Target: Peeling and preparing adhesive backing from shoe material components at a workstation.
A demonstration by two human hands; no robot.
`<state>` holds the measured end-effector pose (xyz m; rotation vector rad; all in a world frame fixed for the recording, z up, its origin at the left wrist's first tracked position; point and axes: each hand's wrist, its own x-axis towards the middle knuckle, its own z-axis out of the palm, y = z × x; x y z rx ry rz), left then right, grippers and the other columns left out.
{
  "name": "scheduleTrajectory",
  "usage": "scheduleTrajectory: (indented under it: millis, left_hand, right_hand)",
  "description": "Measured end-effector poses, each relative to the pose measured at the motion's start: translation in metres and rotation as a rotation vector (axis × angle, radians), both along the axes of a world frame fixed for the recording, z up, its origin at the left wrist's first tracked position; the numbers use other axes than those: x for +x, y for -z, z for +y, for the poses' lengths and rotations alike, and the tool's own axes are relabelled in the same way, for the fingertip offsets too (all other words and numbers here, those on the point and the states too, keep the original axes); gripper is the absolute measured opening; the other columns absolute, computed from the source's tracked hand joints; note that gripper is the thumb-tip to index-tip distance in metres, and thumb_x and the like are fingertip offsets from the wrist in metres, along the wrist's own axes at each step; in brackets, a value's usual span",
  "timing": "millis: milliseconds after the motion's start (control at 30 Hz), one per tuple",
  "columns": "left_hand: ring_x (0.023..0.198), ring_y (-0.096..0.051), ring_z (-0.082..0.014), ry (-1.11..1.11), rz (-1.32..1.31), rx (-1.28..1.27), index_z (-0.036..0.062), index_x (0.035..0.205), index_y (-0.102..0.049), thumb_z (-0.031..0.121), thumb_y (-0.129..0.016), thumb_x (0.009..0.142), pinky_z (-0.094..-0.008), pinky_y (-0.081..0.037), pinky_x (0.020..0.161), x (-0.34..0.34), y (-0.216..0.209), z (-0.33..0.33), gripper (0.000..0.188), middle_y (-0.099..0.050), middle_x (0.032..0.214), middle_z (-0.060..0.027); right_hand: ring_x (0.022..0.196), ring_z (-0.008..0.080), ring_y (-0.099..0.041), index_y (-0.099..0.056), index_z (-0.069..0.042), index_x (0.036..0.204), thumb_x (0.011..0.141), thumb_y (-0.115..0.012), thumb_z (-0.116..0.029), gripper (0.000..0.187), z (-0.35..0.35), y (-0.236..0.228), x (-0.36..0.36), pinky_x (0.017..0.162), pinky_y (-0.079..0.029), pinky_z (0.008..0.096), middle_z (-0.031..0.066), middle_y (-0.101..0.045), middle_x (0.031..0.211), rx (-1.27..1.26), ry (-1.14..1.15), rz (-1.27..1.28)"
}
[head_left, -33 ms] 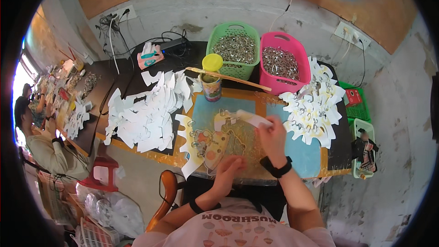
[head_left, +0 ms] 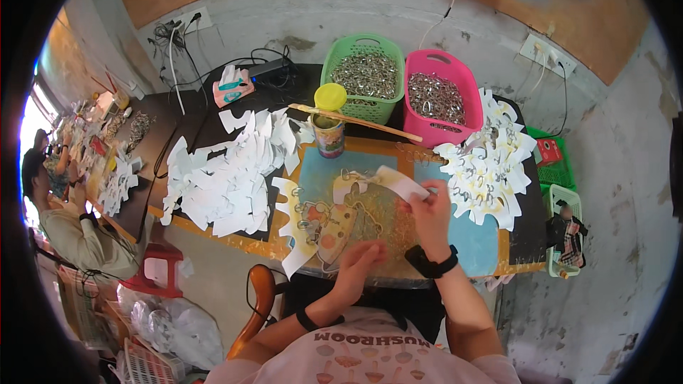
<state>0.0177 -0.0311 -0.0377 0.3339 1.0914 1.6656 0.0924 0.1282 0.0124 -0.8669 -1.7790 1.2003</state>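
Observation:
My right hand pinches one end of a curved white paper strip above the blue work mat. The strip's other end reaches a small white piece with yellow stains and metal rings. Nearer to me, my left hand hovers over the mat's front edge with its fingers closed together; what they hold, if anything, is hidden. Just beyond it lies a printed cartoon cutout. A white strip with yellow stains and metal clasps lies along the mat's left side.
White paper pieces are heaped at left; yellow-stained ones with metal rings at right. Behind stand a green basket and a pink basket of metal parts. A wooden stick lies by a can. A co-worker sits left.
My right hand has shifted slightly right and toward me, and the white strip has moved and tilted with it. The left hand has hardly moved.

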Motion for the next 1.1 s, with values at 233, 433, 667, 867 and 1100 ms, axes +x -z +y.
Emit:
scheduleTrajectory:
  millis: [233,433,667,867,1100]
  left_hand:
    - [0.099,-0.063,-0.0170,0.140,-0.156,-0.044,-0.0001,0.122,-0.055,0.024,-0.051,0.102,-0.0310,-0.051,0.089,0.018,-0.009,0.041,0.032,-0.063,0.109,-0.0081]
    - [0.093,-0.063,-0.0149,-0.035,-0.223,0.048,0.0031,0.112,-0.057,0.018,-0.058,0.098,-0.0303,-0.051,0.082,0.030,0.003,0.047,0.020,-0.063,0.104,-0.0055]
    - [0.087,-0.063,-0.0125,-0.065,-0.142,0.002,0.0038,0.114,-0.054,0.004,-0.066,0.090,-0.0279,-0.052,0.074,0.033,-0.006,0.035,0.026,-0.064,0.099,-0.0040]
    - [0.093,-0.064,-0.0162,-0.041,-0.144,-0.101,0.0011,0.124,-0.049,-0.001,-0.064,0.088,-0.0279,-0.053,0.076,0.025,-0.009,0.019,0.039,-0.066,0.105,-0.0092]
    - [0.096,-0.065,-0.0162,0.008,-0.053,-0.101,0.0004,0.125,-0.049,-0.005,-0.062,0.088,-0.0270,-0.052,0.080,0.023,-0.010,0.012,0.040,-0.066,0.107,-0.0114]
  right_hand:
    - [0.077,0.0219,-0.069,-0.043,-0.007,0.121,0.088,-0.051,0.010,0.037,-0.048,0.021,0.048,0.066,-0.056,0.0260,0.0157,-0.063,0.101,-0.684,0.130,0.426]
    - [0.079,0.0162,-0.067,-0.049,-0.003,0.118,0.089,-0.050,0.008,0.031,-0.081,-0.001,0.069,0.069,-0.057,0.0264,0.0099,-0.057,0.109,-0.562,0.172,0.436]
    - [0.087,0.0173,-0.067,-0.047,0.001,0.128,0.084,-0.049,0.016,0.047,-0.115,0.014,0.095,0.077,-0.056,0.0295,0.0106,-0.060,0.102,-0.346,-0.136,0.085]
    - [0.093,0.0199,-0.066,-0.046,-0.001,0.131,0.080,-0.050,0.011,0.053,-0.101,0.021,0.107,0.081,-0.055,0.0316,0.0147,-0.062,0.101,-0.707,-0.143,0.366]
    - [0.088,0.0167,-0.065,-0.056,-0.003,0.121,0.090,-0.060,-0.001,0.031,-0.086,0.029,0.088,0.075,-0.053,0.0264,0.0115,-0.066,0.105,-0.530,-0.012,0.241]
